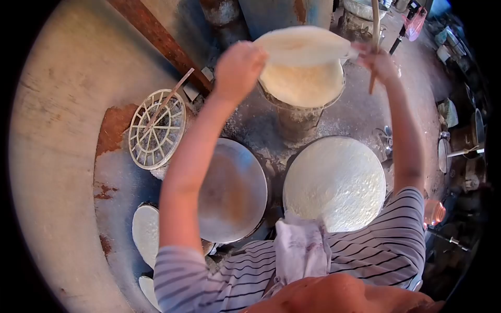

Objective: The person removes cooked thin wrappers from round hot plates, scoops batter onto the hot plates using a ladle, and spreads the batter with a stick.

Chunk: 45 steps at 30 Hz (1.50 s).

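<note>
A thin, pale round flatbread (302, 46) is stretched between my hands, tilted above other flatbread (305, 86) on a round rack with a bucket-like base (296, 122). My left hand (241, 68) is closed on its left edge. At its right edge is my right hand (379, 61), somewhat blurred, with a long wooden stick (375, 31) running through its grip. Nearer my body, a bare round griddle (232, 190) lies on the left. On the right, a white, bumpy layer of batter or bread (336, 185) covers another round surface.
A round slatted rack (156, 128) with a thin stick across it leans at the left. Pale round pieces (146, 235) lie below it. A rusty beam (162, 41) slants at upper left. Metal pots (362, 8) stand at upper right; cluttered vessels line the far right.
</note>
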Tool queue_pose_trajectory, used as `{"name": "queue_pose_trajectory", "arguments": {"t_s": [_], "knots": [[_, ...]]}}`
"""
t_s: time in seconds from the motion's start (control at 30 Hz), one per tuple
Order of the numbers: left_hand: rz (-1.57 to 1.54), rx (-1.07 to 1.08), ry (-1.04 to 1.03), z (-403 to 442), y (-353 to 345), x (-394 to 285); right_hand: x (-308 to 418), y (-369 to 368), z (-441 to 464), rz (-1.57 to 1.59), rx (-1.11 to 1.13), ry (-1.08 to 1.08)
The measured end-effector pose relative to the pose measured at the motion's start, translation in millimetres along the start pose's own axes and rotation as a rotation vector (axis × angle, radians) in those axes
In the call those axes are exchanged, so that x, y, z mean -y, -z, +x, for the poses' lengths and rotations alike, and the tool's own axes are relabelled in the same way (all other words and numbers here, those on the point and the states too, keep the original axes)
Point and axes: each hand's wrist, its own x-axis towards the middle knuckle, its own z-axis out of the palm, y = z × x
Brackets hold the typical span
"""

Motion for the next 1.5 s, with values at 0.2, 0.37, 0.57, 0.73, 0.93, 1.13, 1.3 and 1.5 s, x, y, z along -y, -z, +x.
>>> {"name": "queue_pose_trajectory", "arguments": {"t_s": [0.2, 0.37, 0.57, 0.73, 0.93, 1.13, 1.3, 1.5], "knots": [[0.09, 0.104, -0.057, -100, -187, 34, -197, 18, 27, -0.183, -0.169, -0.179], [0.027, 0.22, 0.025, -119, -186, 19, -214, 33, 22, -0.235, -0.09, -0.086], [-0.024, -0.104, 0.247, -174, -49, -45, -352, 162, 81, -0.302, 0.235, -0.347], [0.209, 0.179, 0.714, -359, 137, -148, -200, -145, -159, -0.433, 0.79, -0.096], [0.545, 0.413, 1.693, -518, 331, -359, -88, -370, -439, -0.399, 1.414, 0.021], [1.098, 0.27, 2.384, -645, 472, -564, -76, -456, -612, -0.237, 1.794, 0.188], [1.638, 0.166, 2.418, -745, 521, -656, -30, -544, -742, -0.208, 2.041, 0.587], [1.618, 0.102, 2.259, -764, 559, -699, -36, -600, -848, -0.041, 2.194, 0.613]]}}
